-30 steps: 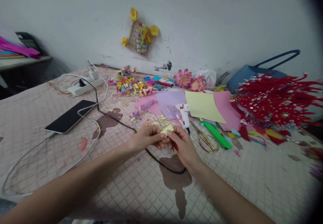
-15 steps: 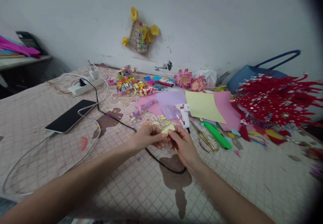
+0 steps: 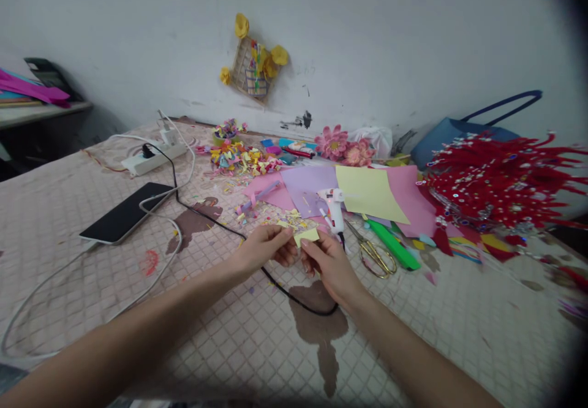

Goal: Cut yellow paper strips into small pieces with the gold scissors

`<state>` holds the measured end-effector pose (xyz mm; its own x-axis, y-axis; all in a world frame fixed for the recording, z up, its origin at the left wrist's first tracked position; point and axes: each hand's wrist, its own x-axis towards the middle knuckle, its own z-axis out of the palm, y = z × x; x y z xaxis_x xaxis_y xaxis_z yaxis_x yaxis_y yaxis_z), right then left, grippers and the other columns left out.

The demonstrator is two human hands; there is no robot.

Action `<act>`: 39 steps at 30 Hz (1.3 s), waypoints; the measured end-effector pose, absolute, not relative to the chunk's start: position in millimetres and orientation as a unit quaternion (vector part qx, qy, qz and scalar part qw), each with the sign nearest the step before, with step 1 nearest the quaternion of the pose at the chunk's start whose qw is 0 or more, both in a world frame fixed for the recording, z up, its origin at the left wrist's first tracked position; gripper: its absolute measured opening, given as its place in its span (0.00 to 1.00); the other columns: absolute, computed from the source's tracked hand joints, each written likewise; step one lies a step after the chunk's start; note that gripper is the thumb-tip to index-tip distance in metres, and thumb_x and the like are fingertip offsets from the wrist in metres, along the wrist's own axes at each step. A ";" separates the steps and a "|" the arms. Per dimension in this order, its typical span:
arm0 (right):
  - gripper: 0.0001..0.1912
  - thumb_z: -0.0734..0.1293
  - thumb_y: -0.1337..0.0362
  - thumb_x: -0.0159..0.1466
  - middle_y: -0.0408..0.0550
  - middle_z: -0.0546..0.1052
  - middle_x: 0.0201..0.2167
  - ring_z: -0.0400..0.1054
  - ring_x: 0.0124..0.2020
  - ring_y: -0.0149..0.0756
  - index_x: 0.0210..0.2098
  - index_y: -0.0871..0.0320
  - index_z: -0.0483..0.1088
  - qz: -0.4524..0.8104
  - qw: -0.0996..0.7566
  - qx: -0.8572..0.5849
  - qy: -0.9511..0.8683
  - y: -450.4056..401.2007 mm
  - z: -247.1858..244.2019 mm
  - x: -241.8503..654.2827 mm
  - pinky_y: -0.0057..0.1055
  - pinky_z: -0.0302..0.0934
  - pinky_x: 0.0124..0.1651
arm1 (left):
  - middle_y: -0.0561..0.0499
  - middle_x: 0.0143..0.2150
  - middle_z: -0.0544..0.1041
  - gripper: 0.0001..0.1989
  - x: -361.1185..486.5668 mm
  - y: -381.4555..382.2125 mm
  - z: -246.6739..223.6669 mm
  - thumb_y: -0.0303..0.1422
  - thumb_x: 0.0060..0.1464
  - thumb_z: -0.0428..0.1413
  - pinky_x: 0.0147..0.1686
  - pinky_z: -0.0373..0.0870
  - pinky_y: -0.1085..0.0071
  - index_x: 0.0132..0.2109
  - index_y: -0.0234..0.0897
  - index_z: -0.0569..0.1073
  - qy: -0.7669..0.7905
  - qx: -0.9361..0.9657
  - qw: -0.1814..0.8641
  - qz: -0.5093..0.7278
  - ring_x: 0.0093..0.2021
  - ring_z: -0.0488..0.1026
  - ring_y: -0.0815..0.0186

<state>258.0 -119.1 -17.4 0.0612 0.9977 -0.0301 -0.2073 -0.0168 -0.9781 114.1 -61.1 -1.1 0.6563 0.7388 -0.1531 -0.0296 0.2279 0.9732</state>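
My right hand (image 3: 331, 262) pinches a small pale yellow paper strip (image 3: 307, 236) between thumb and fingers. Just left of the strip is my left hand (image 3: 269, 247), its thumb and fingers closed together near the strip's left end; whether anything is between them is hidden. Behind the hands stands a white glue gun (image 3: 335, 209), upright on the table. Small paper scraps (image 3: 291, 217) lie scattered beyond my fingers. Gold-handled scissors (image 3: 375, 255) and a green craft knife (image 3: 392, 244) rest to the right.
Purple paper (image 3: 305, 188), yellow paper (image 3: 372, 190) and pink sheets lie behind. A black cord (image 3: 294, 298) runs below my hands. At left are a tablet (image 3: 126, 213) with a white cable and a power strip (image 3: 156, 158). Red beaded decorations (image 3: 500, 181) and a blue bag (image 3: 459, 135) are at right.
My left thumb has drawn back left off the paper strip, so more of the strip shows. The right hand keeps its pinch. The view has shifted slightly.
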 end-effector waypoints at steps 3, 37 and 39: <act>0.09 0.65 0.59 0.57 0.37 0.67 0.18 0.58 0.14 0.22 0.28 0.59 0.64 0.538 0.563 -0.466 -0.420 -119.3 -17.7 257.4 0.20 0.51 0.15 | 0.52 0.22 0.73 0.17 113.8 -60.8 -0.6 0.43 0.45 0.58 0.25 0.68 0.76 0.28 0.30 0.69 0.311 0.570 0.713 0.265 0.22 0.70 0.73; 0.13 0.60 0.54 0.60 0.39 0.67 0.20 0.60 0.15 0.25 0.29 0.58 0.62 0.481 0.457 -0.515 -0.542 -119.6 -6.9 275.1 0.23 0.54 0.17 | 0.50 0.23 0.75 0.16 109.4 -52.5 0.0 0.40 0.43 0.60 0.23 0.69 0.76 0.28 0.30 0.68 0.327 0.590 0.694 0.252 0.21 0.71 0.72; 0.13 0.60 0.54 0.60 0.39 0.68 0.21 0.60 0.16 0.26 0.28 0.58 0.62 0.404 0.451 -0.564 -0.561 -122.6 0.3 299.0 0.24 0.54 0.19 | 0.49 0.25 0.75 0.16 107.6 -48.6 0.0 0.40 0.43 0.60 0.24 0.70 0.75 0.28 0.31 0.67 0.338 0.573 0.699 0.264 0.23 0.72 0.71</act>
<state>299.0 -122.6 0.3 0.0430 0.9978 0.0514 0.2679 0.0381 -0.9627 107.6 -48.6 0.0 0.6329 0.7553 -0.1704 0.0185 0.2052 0.9785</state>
